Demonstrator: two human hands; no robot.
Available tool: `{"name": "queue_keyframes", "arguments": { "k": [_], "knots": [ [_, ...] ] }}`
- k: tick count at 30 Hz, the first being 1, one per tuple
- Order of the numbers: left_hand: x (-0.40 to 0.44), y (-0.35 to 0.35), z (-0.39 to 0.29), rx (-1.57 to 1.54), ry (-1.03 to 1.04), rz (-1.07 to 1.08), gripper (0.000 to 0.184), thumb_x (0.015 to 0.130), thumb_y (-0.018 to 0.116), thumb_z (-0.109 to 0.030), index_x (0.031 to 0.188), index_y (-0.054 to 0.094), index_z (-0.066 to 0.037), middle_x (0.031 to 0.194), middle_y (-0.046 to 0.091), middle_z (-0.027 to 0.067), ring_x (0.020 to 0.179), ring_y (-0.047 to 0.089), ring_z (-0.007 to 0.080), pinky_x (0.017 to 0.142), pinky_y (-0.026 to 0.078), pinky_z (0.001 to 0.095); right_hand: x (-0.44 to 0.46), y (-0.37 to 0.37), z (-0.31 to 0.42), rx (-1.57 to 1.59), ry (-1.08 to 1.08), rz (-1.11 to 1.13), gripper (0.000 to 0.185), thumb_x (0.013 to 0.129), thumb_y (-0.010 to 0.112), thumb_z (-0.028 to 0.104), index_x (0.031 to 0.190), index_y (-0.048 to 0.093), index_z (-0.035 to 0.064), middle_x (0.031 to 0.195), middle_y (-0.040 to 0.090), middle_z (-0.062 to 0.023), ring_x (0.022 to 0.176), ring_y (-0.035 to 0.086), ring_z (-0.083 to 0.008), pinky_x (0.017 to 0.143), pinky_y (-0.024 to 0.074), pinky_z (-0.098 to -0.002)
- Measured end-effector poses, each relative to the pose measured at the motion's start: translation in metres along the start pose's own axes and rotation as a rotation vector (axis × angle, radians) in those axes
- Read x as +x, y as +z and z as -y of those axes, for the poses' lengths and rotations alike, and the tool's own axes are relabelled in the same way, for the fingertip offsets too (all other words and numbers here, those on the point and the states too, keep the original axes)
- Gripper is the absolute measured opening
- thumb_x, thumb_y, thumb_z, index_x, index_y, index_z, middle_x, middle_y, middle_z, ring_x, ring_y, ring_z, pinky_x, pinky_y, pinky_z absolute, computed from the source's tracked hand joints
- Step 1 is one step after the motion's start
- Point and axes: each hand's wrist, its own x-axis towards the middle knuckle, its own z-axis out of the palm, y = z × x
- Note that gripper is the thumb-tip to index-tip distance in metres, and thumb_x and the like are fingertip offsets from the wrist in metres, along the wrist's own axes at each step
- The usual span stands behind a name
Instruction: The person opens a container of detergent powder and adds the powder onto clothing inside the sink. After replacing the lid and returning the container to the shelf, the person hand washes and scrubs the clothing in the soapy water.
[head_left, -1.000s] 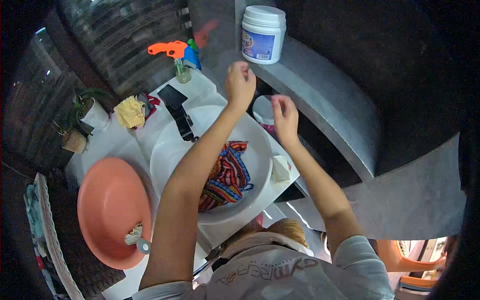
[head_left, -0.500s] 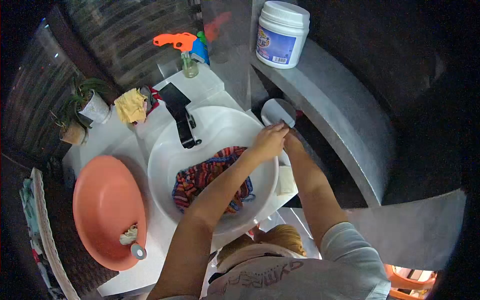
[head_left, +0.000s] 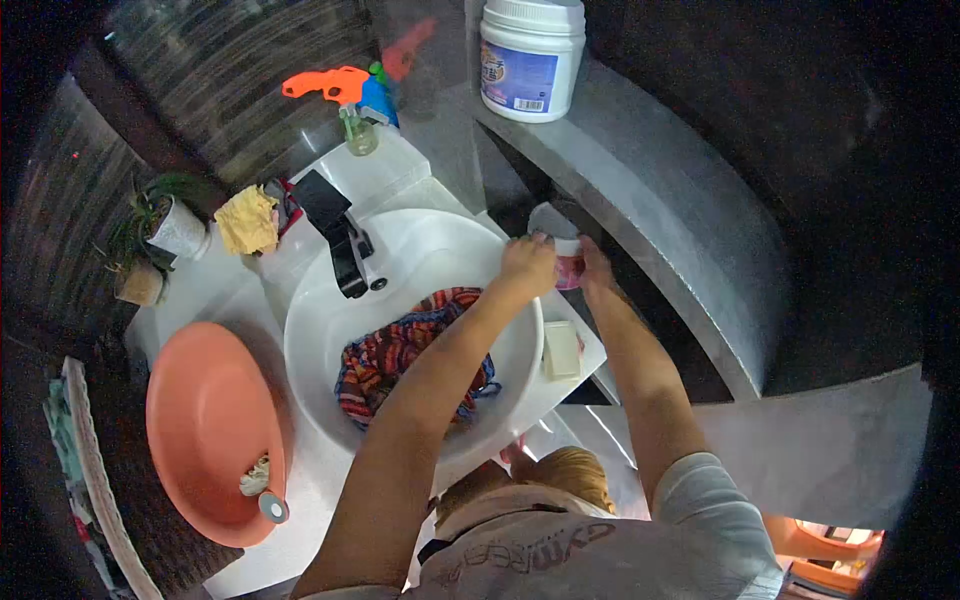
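Note:
A small white tub with a pink label (head_left: 569, 273) is between my two hands, just past the right rim of the washbasin. Its round pale lid (head_left: 552, 220) stands tilted up at the far side. My left hand (head_left: 528, 266) is closed at the tub's left side by the rim, its fingertips partly hidden. My right hand (head_left: 596, 266) wraps the right side of the tub. In the white washbasin (head_left: 425, 228) lies a bunched, striped red and blue knitted cloth (head_left: 410, 350), partly behind my left forearm.
A black faucet (head_left: 345, 250) overhangs the basin. At left sits an orange basin (head_left: 210, 420) with a small pale cloth. A soap box (head_left: 562, 350) lies on the right counter corner. A large white jar (head_left: 530, 70) stands on the ledge; an orange spray bottle (head_left: 340, 85) is behind.
The lid has gone from lying flat to tilted up, and the tub's pink side now shows. My hands have moved apart around the tub. The whole view has shifted slightly.

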Motion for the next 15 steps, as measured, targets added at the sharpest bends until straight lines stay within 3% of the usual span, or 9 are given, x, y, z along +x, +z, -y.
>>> {"name": "queue_keyframes", "arguments": {
  "k": [2,5,7,8,11,13,14,15],
  "knots": [
    [-0.003,-0.006,-0.002,-0.048,-0.007,-0.048,0.040,0.079,0.056,-0.030,0.106,0.055,0.000,0.110,0.056,0.0167,0.099,0.056,0.0306,0.083,0.045,0.0403,-0.001,-0.017,0.006,0.090,0.038,0.035,0.012,0.079,0.065,0.021,0.079,0.061,0.0105,0.070,0.057,-0.0028,0.058,0.056,-0.0139,0.049,0.0472,-0.0281],
    [-0.002,0.001,0.000,-0.169,0.002,-0.144,0.033,0.078,0.057,-0.027,0.097,0.057,0.000,0.102,0.058,0.0186,0.091,0.058,0.0320,0.079,0.046,0.0409,-0.108,-0.003,0.061,0.147,-0.047,0.257,0.009,0.081,0.064,0.019,0.079,0.060,0.0107,0.063,0.054,-0.0008,0.049,0.052,-0.0109,0.040,0.0450,-0.0235],
    [-0.006,0.001,0.000,-0.389,0.094,-0.416,0.035,0.080,0.055,-0.026,0.099,0.056,0.003,0.099,0.058,0.0216,0.091,0.057,0.0358,0.079,0.046,0.0421,-0.134,0.001,0.075,0.316,-0.079,0.113,0.010,0.083,0.061,0.019,0.082,0.058,0.0092,0.059,0.052,-0.0007,0.043,0.049,-0.0098,0.034,0.0417,-0.0200],
    [-0.008,0.001,-0.003,-0.490,0.051,-0.447,0.037,0.080,0.055,-0.025,0.102,0.055,0.005,0.098,0.058,0.0235,0.091,0.056,0.0374,0.080,0.046,0.0421,-0.139,0.003,0.078,0.444,-0.109,-0.023,0.012,0.085,0.060,0.019,0.086,0.057,0.0077,0.057,0.051,-0.0012,0.039,0.047,-0.0096,0.031,0.0391,-0.0181],
    [-0.015,0.002,-0.008,-0.717,-0.012,-0.415,0.039,0.079,0.058,-0.025,0.101,0.054,0.006,0.095,0.059,0.0235,0.089,0.057,0.0389,0.078,0.046,0.0422,-0.202,-0.008,0.101,0.258,-0.045,0.054,0.016,0.085,0.059,0.022,0.085,0.056,0.0063,0.060,0.055,-0.0029,0.041,0.050,-0.0117,0.032,0.0411,-0.0182],
    [-0.022,-0.008,-0.013,-0.987,-0.120,-0.201,0.040,0.081,0.058,-0.027,0.101,0.054,0.007,0.089,0.061,0.0201,0.078,0.062,0.0326,0.070,0.049,0.0382,-0.241,-0.004,0.110,0.122,-0.026,0.103,0.019,0.085,0.058,0.023,0.085,0.056,0.0037,0.062,0.057,-0.0060,0.043,0.053,-0.0135,0.033,0.0435,-0.0194],
    [-0.034,-0.016,-0.023,-1.295,-0.293,-0.100,0.040,0.083,0.058,-0.029,0.101,0.054,0.007,0.081,0.062,0.0129,0.067,0.062,0.0208,0.061,0.050,0.0312,-0.257,-0.007,0.110,0.137,-0.043,0.133,0.023,0.083,0.059,0.025,0.085,0.056,0.0019,0.063,0.058,-0.0080,0.044,0.055,-0.0143,0.034,0.0448,-0.0202],
    [-0.043,-0.022,-0.023,-1.387,-0.294,-0.050,0.038,0.084,0.057,-0.030,0.100,0.054,0.004,0.079,0.061,0.0095,0.064,0.060,0.0156,0.058,0.049,0.0277,-0.270,-0.008,0.109,0.119,-0.030,0.127,0.023,0.082,0.060,0.025,0.085,0.056,0.0019,0.062,0.058,-0.0074,0.044,0.055,-0.0140,0.035,0.0449,-0.0199]
  ]
}}
